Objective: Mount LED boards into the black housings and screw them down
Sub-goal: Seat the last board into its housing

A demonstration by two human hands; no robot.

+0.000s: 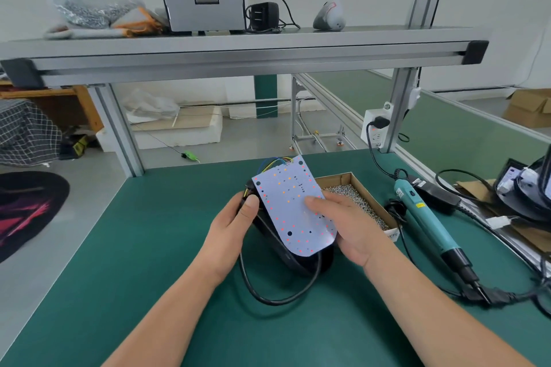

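A white LED board [287, 202] dotted with red and orange LEDs lies tilted over a black housing [293, 258] in the middle of the green table. Coloured wires run from the board's far end into the housing. My left hand [235, 217] grips the housing's left edge, thumb on top. My right hand [343, 222] holds the board by its right edge, thumb pressed on its face and fingers beneath. A black cable [269, 296] loops out from the housing toward me.
A cardboard box of silver screws [362, 202] sits just behind my right hand. A teal electric screwdriver [426, 219] lies to the right with its cord. More black housings [527, 197] stand at the far right. The table's left edge [98, 220] drops to the floor. An aluminium shelf [238, 50] hangs overhead.
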